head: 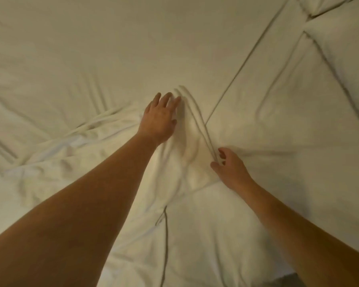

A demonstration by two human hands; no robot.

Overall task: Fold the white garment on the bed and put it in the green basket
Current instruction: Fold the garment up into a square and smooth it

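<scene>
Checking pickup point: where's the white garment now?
Head view: the white garment lies rumpled mid-bed, between the left hand pressing its far end and the right hand.

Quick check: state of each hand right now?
Left hand: open, flat on the white garment.
Right hand: fingers curled at the garment's edge; grip cannot be told.

- The light is dim and warm, casting a yellowish tint over the white bed (257, 204).
- Soft shadows lie to the right of the left hand (160, 117) and in the folds of the garment (184, 162) at centre.
- The upper left of the frame is smooth and low in contrast; there is no glare.
- The picture is soft throughout, and the fingertips (221, 151) of the right hand (230, 166) are slightly smeared.
- Wide-angle distortion bows the seams at the upper right and swells the forearm at the lower left.
</scene>
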